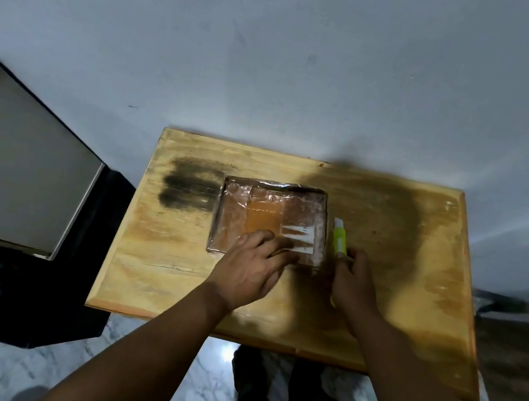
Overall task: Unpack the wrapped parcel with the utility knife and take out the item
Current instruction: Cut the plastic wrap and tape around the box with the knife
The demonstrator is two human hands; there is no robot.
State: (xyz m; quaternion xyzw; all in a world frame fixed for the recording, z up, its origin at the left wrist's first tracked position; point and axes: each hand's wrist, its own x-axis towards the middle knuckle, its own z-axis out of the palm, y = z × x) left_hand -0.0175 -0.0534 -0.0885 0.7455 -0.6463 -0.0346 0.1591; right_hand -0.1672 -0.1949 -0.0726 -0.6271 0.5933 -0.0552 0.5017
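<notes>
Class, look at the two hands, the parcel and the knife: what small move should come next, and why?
Probably bring the utility knife tip onto the parcel's right edge to start a cut. The right hand already grips the knife beside that edge, the left hand rests flat on the parcel, steadying it, and the clear wrap looks unbroken.

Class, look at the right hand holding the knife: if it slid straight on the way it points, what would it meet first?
Probably nothing: the right hand and utility knife point along the parcel's right side, over bare table.
</notes>
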